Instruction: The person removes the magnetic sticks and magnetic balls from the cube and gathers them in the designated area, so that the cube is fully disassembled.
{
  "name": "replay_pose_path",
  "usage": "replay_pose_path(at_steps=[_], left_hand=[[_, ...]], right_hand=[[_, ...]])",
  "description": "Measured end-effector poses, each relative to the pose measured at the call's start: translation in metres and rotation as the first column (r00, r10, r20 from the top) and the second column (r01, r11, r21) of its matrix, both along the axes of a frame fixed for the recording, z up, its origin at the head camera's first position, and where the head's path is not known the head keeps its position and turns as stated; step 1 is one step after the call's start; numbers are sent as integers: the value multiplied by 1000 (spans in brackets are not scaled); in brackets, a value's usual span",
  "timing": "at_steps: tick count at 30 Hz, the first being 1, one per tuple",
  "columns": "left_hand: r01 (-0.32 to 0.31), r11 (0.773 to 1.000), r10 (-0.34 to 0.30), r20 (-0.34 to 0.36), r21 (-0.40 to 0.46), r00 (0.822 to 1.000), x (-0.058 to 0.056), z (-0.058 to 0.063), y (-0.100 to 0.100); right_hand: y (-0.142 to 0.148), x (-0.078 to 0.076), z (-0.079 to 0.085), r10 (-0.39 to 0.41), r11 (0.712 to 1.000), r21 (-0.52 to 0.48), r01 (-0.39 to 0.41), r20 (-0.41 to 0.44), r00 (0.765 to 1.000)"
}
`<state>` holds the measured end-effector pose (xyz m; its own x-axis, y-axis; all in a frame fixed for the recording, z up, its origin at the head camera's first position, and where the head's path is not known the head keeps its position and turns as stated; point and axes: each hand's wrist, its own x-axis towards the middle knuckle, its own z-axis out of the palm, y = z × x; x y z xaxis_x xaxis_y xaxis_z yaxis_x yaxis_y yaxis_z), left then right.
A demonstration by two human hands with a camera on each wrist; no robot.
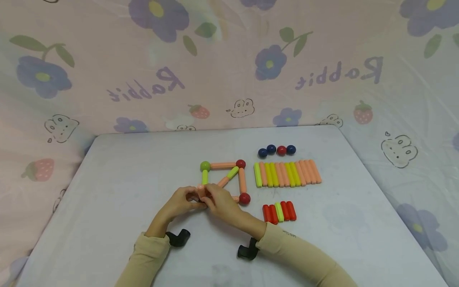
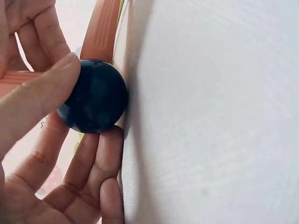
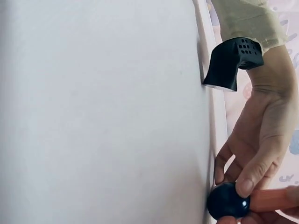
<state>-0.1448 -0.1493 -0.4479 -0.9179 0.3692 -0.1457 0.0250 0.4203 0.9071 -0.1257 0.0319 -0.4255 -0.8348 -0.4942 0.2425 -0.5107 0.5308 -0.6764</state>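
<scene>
My left hand [image 1: 182, 201] pinches a dark blue ball [image 2: 96, 98] with its thumb and fingers, low against the tabletop. A short peach stick [image 3: 270, 199] stands upright from the ball, and my right hand [image 1: 223, 202] grips its upper part. Both hands are at the near left corner of a square frame of sticks and balls. Its other corners are a green ball [image 1: 205, 166], a far red ball [image 1: 240, 164] and a near red ball [image 1: 244, 199]. A green-and-peach diagonal [image 1: 228, 177] runs from the far red ball toward my right hand, which hides its lower end.
Right of the frame lies a row of peach, yellow and green sticks [image 1: 288, 174]. Behind it are blue balls [image 1: 271, 149] and a red ball [image 1: 281, 150]. Nearer me are shorter red sticks [image 1: 269, 214] with a green one. A printed cloth [image 1: 222, 79] hangs behind the white table [image 1: 150, 159].
</scene>
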Motion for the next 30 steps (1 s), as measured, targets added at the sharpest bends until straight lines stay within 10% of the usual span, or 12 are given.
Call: replay_pose_path(at_steps=[30], left_hand=[[2, 998, 0, 23, -55, 1000, 0, 2, -1]], right_hand=[[65, 5, 21, -99, 992, -55, 109, 166, 981]])
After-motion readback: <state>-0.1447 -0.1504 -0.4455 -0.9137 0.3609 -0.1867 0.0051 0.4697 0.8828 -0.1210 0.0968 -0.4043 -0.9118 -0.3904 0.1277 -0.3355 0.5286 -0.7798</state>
